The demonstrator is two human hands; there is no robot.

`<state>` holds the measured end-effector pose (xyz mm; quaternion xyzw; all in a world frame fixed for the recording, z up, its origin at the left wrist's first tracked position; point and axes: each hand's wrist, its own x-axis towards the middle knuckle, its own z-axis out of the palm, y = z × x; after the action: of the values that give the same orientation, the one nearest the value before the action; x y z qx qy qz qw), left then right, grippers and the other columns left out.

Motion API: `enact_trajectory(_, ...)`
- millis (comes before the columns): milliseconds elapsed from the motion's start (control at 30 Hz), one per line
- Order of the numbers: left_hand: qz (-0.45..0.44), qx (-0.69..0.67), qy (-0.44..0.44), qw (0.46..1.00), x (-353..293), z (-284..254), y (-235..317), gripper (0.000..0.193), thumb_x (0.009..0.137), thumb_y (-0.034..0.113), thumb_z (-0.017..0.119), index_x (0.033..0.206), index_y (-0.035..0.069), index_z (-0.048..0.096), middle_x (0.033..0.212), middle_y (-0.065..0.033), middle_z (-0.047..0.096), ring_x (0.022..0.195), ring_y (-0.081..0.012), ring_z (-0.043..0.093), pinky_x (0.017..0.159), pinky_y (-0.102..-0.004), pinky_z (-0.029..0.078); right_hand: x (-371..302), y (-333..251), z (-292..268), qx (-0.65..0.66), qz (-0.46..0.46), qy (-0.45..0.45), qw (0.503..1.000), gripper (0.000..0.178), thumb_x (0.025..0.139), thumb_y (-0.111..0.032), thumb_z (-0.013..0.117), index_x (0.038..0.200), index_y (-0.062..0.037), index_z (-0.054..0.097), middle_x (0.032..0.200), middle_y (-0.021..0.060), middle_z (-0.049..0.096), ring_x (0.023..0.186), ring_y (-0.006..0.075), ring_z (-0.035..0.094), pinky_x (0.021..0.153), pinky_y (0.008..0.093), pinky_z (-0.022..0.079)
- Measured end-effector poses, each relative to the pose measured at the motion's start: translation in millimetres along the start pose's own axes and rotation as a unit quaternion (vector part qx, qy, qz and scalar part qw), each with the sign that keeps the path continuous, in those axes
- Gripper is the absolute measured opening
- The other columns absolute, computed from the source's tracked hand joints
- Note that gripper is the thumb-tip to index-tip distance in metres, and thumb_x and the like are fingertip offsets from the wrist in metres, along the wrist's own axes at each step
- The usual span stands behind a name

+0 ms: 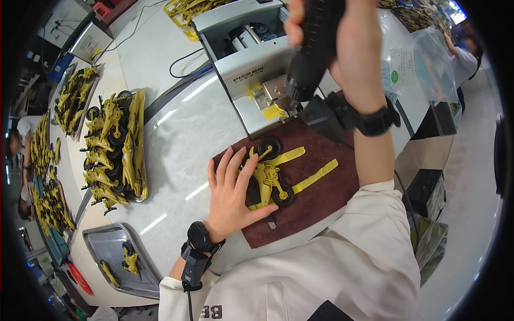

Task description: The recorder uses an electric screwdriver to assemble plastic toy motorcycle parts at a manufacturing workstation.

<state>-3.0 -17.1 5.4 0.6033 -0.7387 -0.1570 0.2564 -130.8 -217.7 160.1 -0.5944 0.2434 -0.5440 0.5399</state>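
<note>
A yellow toy motorcycle with black wheels lies on its side on a maroon cloth. My left hand spans it, thumb by the lower wheel and fingers at the upper end, holding it on the cloth. Wrapped in my right hand is a black electric screwdriver, pointing down. Its tip is at the front outlet of a grey screw feeder; whether a screw sits on the tip is too small to tell. Beside the toy, yellow tape strips stick to the cloth.
Left of the cloth, a tray holds several yellow toy motorcycles. A metal tray nearer me carries two yellow parts. More yellow parts lie farther left. Clear plastic bags stand at the right. Other people work at both sides.
</note>
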Motion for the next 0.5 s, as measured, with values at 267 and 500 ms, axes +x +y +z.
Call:
enact_trajectory(267,0.000,0.022,0.000,1.000,-3,-1,-3,0.093,0.064,0.058,0.071,0.134,0.005,0.040,0.137,-0.0191,0.038,0.131,-0.0393,0.030,0.107,-0.0565,0.010,2,19,11,0.039,0.114,-0.123,0.985,0.049,0.093,-0.053,0.044,0.091,-0.0042,0.050,0.059,0.0046,0.052,0.044,0.0109,0.053,0.042,0.0231,0.044)
enact_trajectory(500,0.005,-0.002,0.005,1.000,-1,3,-2,0.092,0.063,0.054,0.075,0.134,0.008,0.040,0.138,-0.0172,0.037,0.131,-0.0386,0.028,0.107,-0.0574,0.010,8,-1,2,0.186,0.002,0.010,0.983,0.072,0.086,-0.070,0.037,0.098,-0.0004,0.053,0.052,0.0093,0.051,0.035,0.0170,0.049,0.034,0.0252,0.043)
